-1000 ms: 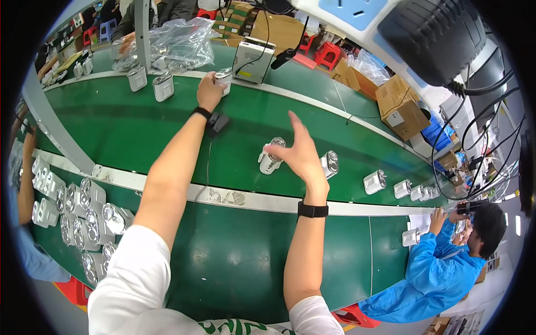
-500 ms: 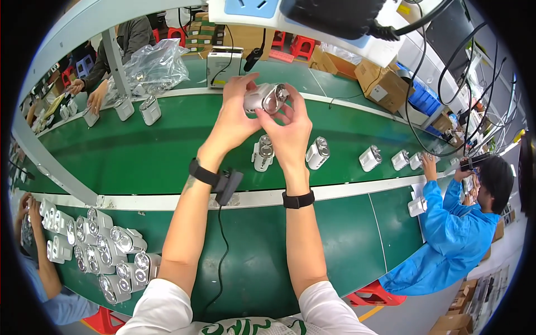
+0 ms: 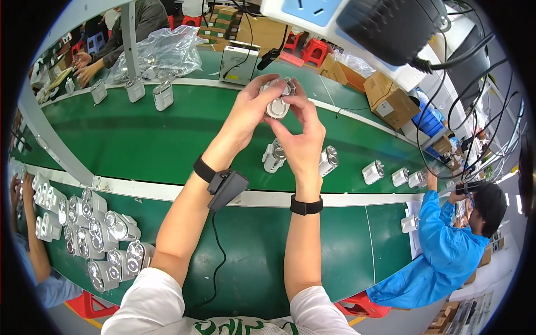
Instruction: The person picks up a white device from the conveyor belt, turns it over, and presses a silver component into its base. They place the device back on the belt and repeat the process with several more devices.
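Fingers (image 3: 306, 106) of left hand (image 3: 247, 113) and right hand (image 3: 303, 144) are pinching one white device (image 3: 277, 109) together — above the green counter (image 3: 139, 142).

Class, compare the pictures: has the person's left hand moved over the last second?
Yes, rightward: the left hand was left of the white box on the far bench and now shows below it.
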Motion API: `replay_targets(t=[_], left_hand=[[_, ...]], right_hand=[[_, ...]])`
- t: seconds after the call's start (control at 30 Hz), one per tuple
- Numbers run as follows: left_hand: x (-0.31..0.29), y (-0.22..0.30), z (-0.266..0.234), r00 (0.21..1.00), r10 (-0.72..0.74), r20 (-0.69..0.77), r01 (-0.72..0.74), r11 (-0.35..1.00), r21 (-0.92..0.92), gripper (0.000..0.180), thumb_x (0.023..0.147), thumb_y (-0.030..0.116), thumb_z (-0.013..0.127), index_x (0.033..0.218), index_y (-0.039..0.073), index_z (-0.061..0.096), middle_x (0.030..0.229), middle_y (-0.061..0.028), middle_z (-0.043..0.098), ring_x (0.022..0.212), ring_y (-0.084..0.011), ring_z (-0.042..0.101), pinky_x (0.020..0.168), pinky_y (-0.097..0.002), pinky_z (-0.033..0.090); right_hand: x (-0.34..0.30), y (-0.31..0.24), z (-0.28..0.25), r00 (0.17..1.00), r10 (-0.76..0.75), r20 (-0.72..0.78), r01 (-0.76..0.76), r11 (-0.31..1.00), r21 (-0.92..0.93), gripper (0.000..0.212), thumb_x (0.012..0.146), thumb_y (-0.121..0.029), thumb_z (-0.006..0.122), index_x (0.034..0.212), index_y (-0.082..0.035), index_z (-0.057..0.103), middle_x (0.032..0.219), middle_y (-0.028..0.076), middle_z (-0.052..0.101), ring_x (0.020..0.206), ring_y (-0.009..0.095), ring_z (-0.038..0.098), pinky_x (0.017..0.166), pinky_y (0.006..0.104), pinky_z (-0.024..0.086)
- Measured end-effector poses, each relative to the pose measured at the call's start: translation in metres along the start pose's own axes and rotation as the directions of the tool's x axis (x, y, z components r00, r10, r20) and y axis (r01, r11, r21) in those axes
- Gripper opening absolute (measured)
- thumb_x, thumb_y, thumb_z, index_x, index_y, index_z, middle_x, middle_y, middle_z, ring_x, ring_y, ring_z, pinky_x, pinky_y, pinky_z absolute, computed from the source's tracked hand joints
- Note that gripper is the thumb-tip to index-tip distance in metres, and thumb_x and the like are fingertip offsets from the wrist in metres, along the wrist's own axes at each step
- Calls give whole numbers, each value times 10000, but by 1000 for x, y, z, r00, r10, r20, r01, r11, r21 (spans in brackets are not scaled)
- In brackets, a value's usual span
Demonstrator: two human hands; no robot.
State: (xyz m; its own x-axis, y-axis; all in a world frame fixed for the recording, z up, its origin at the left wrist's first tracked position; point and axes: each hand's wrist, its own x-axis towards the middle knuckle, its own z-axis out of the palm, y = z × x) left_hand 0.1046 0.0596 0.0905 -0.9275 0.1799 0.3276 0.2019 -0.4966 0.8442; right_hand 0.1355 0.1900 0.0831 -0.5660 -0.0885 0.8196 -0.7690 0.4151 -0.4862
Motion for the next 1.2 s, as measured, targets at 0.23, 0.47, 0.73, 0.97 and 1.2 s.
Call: replay_targets(t=[0.23, 0.47, 0.73, 0.97, 1.2], left_hand=[[-3, 0, 8, 948, 285, -141, -255, 946, 197, 686, 847, 361, 747, 1361, -20, 500, 1189, -94, 600, 1004, -184, 619, 817, -307, 533], [-4, 16, 7, 502, 858, 113, -611, 259, 748, 705, 665, 294, 860, 1266, 27, 605, 1166, -144, 586, 1040, -305, 601, 778, -389, 544], [-23, 39, 19, 376, 888, 263, -612, 25, 791, 587, 575, 240, 829, 1134, 131, 688, 1143, -131, 583, 979, -329, 589, 707, -403, 559], [-31, 42, 24, 393, 879, 269, -555, -6, 832, 593, 536, 275, 854, 1106, 167, 733, 1125, -144, 583, 940, -307, 606, 746, -373, 543], [-25, 37, 22, 380, 891, 248, -536, -6, 844, 572, 532, 280, 860, 1081, 179, 739, 1119, -135, 583, 942, -305, 601, 746, -365, 545]], right_hand=[[3, -18, -3, 996, 52, 66, -72, 932, 355, 425, 797, 25, 720, 1178, 11, 533, 1403, 217, 516, 1276, 238, 533, 1090, 367, 418], [10, -49, 0, 965, 249, -85, -111, 677, 728, 485, 871, -11, 617, 1339, 51, 504, 1245, 164, 619, 1046, 167, 616, 938, 303, 485], [6, -65, -19, 962, 254, 97, -261, 762, 592, 542, 883, 4, 573, 1413, 62, 472, 1027, 51, 646, 912, 80, 595, 857, 220, 475], [5, -78, -14, 969, 249, -4, -207, 815, 541, 520, 877, 43, 544, 1393, 80, 488, 1056, 56, 643, 923, 90, 597, 865, 236, 483], [7, -73, -8, 952, 305, -9, -244, 780, 577, 558, 881, 39, 556, 1426, 74, 442, 1092, 81, 640, 980, 111, 596, 896, 255, 481]])
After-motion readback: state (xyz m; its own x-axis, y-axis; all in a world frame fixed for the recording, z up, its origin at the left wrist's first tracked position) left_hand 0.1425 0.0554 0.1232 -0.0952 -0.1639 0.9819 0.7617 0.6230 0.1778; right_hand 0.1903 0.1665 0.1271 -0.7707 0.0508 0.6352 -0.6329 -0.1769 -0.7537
